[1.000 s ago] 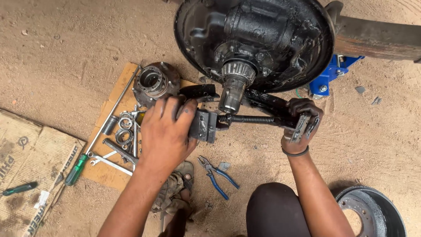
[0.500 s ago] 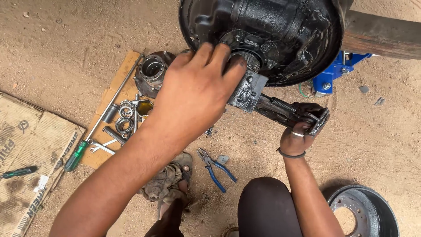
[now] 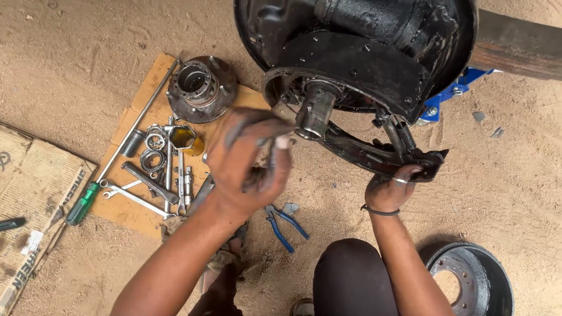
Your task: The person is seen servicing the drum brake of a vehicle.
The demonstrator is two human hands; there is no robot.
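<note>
A black brake backing plate (image 3: 363,23) hangs at the top, with a steel spindle (image 3: 313,114) sticking out of its middle. A curved upper brake shoe (image 3: 351,64) sits on the plate. The lower brake shoe (image 3: 357,153) hangs loose below, with a coil spring (image 3: 405,136) near its right end. My right hand (image 3: 387,192) grips the right end of that lower shoe. My greasy left hand (image 3: 252,158) hovers just left of the spindle with its fingers curled and pinched together. Whether it holds something small is unclear.
A wooden board (image 3: 134,208) on the sand carries a wheel hub (image 3: 202,88), bearing rings, wrenches (image 3: 132,196), a long bar (image 3: 137,120) and a green-handled screwdriver (image 3: 82,203). Blue pliers (image 3: 287,222) lie by my knee. There is a brake drum (image 3: 468,281) lower right, cardboard (image 3: 29,193) left and a blue stand (image 3: 462,88) behind.
My left hand came off the backing plate and drew back toward me. The grey block it pushed near the spindle is out of sight. My right hand stays on the lower shoe.
</note>
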